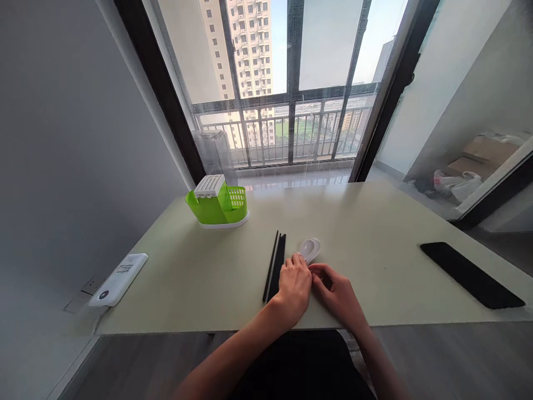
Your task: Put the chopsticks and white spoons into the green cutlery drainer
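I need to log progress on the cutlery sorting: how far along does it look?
Early stage. Nothing visibly done: no cutlery shows above the rim of the green holder. In hand: the left hand and right hand meet at the handles of the white spoons. Left: the black chopsticks lie loose on the table beside the left hand.

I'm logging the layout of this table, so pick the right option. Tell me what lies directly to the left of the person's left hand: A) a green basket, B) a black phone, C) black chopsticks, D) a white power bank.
C: the black chopsticks lie right beside the left hand on its left; the green basket stands far back, and the black phone lies off to the right on the table.
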A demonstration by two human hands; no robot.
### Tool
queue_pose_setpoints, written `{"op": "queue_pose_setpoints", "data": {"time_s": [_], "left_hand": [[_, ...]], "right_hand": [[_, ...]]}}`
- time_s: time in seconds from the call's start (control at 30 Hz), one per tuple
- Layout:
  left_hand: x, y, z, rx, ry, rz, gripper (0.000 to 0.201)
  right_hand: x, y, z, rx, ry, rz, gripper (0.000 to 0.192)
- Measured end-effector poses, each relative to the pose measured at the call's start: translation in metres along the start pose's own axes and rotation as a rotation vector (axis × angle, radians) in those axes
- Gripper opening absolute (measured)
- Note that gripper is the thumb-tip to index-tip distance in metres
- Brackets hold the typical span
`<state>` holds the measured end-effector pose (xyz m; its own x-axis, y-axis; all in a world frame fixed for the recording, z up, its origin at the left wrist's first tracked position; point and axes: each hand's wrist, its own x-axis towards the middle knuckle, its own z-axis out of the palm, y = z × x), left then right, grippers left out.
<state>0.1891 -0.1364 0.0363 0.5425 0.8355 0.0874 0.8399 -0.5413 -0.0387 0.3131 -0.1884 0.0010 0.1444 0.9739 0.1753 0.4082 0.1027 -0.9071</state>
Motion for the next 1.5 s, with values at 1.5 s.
{"op": "queue_pose_setpoints", "data": {"time_s": [1.5], "left_hand": [[0.123, -0.079, -0.082, -0.014, 0.375, 0.099, 0.062]], "right_hand": [[0.002, 0.005, 0.005, -0.016, 0.037, -0.032, 0.034]]}}
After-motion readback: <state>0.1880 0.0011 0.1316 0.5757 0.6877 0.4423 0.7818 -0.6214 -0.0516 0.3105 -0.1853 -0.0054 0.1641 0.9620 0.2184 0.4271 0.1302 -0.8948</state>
